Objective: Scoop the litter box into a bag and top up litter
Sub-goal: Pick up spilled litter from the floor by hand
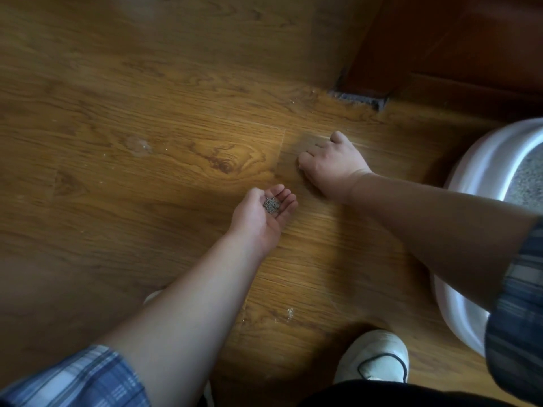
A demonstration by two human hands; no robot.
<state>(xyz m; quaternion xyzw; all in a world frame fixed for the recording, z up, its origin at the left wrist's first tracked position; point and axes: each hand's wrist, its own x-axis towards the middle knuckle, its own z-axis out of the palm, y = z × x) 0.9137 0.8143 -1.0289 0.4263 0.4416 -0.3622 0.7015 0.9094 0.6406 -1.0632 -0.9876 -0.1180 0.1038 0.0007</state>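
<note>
Head view: litter box [482,160] at the floor's right side, smooth white plastic with a rounded rim, cut off by the frame and partly hidden behind the right forearm. Speckled grey litter [529,177] inside. Left hand [255,221] palm up, loosely cupped, carrying a small heap of grey granules [271,205]. Right hand [329,165] knuckles up on the wood-grain floor [147,142], blurred, fingers curled under, tips hidden. Possibly pinching grains, can't tell. Pale specks [290,312] near a white shoe [373,359]. Plaid sleeves [73,377] cut off.

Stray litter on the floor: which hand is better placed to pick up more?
Right. The right hand is down at the floor, fingertips touching the boards. The left hand lies palm up, cupping a pile of grey litter, so it would likely spill.
</note>
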